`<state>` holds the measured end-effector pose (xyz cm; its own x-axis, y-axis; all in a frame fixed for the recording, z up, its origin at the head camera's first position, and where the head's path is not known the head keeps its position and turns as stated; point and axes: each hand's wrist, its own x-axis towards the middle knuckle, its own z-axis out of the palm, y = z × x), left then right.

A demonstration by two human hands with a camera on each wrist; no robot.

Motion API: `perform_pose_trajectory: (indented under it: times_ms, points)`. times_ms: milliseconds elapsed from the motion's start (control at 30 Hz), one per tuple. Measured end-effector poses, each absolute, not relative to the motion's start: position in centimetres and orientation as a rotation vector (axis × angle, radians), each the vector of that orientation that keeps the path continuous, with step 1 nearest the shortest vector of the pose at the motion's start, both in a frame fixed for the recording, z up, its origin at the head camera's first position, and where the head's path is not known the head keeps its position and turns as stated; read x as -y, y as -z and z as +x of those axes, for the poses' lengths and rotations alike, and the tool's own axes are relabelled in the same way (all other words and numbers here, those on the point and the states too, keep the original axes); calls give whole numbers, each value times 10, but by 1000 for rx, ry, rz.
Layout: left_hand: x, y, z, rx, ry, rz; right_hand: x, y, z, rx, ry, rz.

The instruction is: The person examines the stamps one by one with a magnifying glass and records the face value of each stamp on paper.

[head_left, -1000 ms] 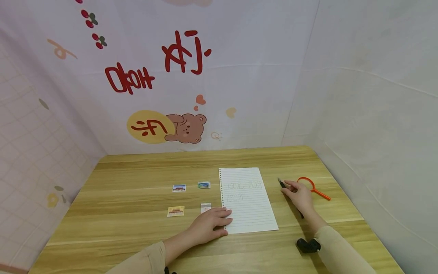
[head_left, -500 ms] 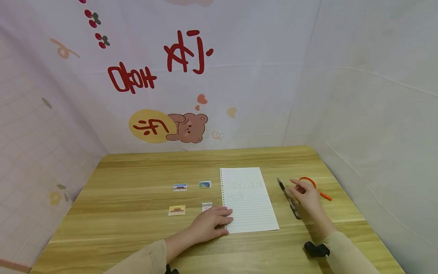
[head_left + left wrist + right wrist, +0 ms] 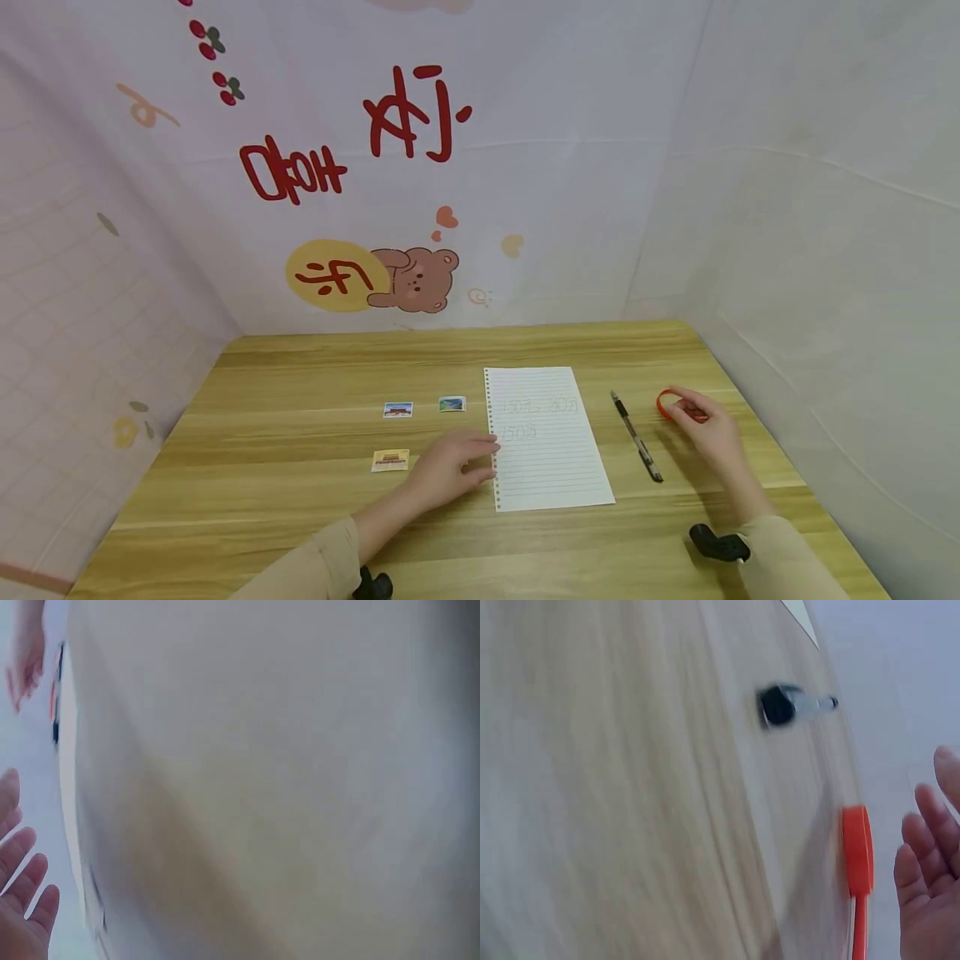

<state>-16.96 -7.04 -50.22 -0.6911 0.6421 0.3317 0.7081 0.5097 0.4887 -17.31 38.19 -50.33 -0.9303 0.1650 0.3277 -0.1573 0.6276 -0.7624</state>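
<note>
A lined sheet of paper with handwriting lies on the table. Over its punched left edge is my left hand, fingers loosely extended and holding nothing. My right hand is over the orange-red magnifying glass, covering most of it in the head view. From the right wrist, the fingers look relaxed and spread beside the magnifying glass, with a gap between them. Between paper and right hand lies a black-and-clear pen, its tip pointing away.
Left of the paper lie a stamp with a blue sky, a green landscape stamp and a yellow stamp. Printed cloth walls enclose the wooden table at back and sides. Black wrist devices hang below both sleeves.
My right hand let go of the pen, leaving it on the table, and moved right over the magnifying glass. My left hand lifted and shifted slightly up the paper's edge, covering the grey-and-white stamp.
</note>
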Motion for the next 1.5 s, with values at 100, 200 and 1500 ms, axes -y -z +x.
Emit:
perform_pose_trajectory:
  times_ms: [100, 200, 1500]
  points:
    - [78, 497, -180, 2631, 996, -1063, -391, 503, -170, 2469, -1234, -4]
    - [87, 494, -191, 2640, 1083, -938, -401, 501, -167, 2456, -1244, -24]
    - [110, 501, -249, 2851, 1284, -399, -466, 534, -161, 2569, -1083, 70]
